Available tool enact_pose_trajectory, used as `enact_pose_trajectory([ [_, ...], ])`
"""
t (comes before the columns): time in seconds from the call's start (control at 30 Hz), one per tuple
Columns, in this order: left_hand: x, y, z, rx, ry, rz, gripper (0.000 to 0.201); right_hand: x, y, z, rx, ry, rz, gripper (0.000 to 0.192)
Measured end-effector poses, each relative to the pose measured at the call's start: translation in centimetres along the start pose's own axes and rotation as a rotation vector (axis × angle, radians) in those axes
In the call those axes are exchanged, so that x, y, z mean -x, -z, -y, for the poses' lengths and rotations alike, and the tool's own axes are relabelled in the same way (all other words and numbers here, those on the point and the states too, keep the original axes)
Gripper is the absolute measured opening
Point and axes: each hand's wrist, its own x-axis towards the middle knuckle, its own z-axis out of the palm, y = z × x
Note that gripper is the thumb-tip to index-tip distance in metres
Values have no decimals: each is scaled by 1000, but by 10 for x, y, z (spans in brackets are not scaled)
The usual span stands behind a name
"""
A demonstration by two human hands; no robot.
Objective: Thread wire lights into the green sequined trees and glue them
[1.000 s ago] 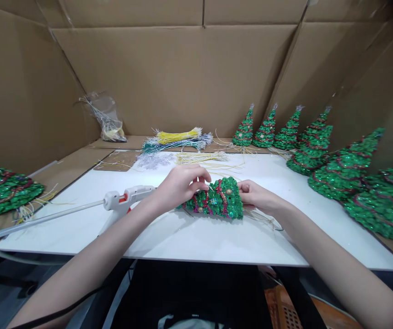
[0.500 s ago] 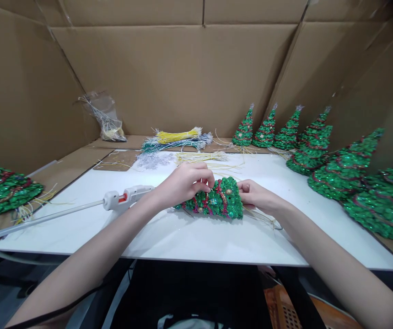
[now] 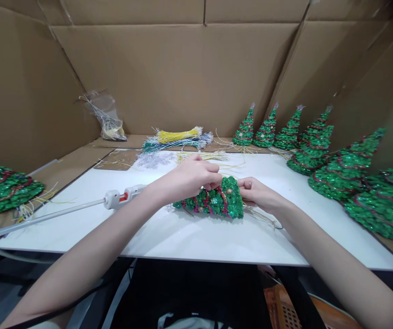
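A small green tinsel Christmas tree [image 3: 228,205] with red garland and gold beads lies on its side on the white board, its base toward the right. My right hand [image 3: 256,194] grips the tree by its base end, where thin yellow wires stick out. Over the tree's upper side is my left hand [image 3: 198,177], its fingers pinched together at the garland. Whatever lies between those fingertips is hidden. A white glue gun [image 3: 122,197] with a long glue stick rests left of the tree, partly behind my left forearm.
Several finished-looking trees [image 3: 336,169] stand along the right and back right; another tree [image 3: 4,187] is at far left. Bundles of yellow and green wires [image 3: 177,137] lie at the back, near a clear plastic bag [image 3: 109,121]. Cardboard walls [image 3: 169,68] enclose the white board [image 3: 182,242].
My left hand has shifted slightly right along the tree toward its base, fingers still pinched. The right hand and the tree have barely moved.
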Motion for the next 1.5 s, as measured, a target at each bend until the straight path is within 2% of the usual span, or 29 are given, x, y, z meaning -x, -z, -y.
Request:
enact_pose_trajectory([
  [0.17,-4,4,-4,-115,-26,33,29,0,1,-1,-6,6,-7,25],
  [0.43,7,-7,5,-3,74,-77,17,0,2,-1,-24,-20,63,26],
  [0.63,6,-10,2,0,63,-102,20,1,1,1,-10,-11,68,23],
  [0.87,9,-11,0,18,95,-135,13,0,0,-1,-13,-2,57,16],
  [1.03,29,-6,-17,63,164,-231,5,1,-1,-1,-28,1,46,17],
  [1.17,54,-13,-32,92,256,-266,6,1,-2,0,-33,-3,36,18],
  [1.37,84,-26,-34,49,442,-151,22,2,-2,0,-44,21,34,19],
  [1.5,101,-30,-34,73,535,-111,23,2,-2,-2,-53,16,36,24],
])
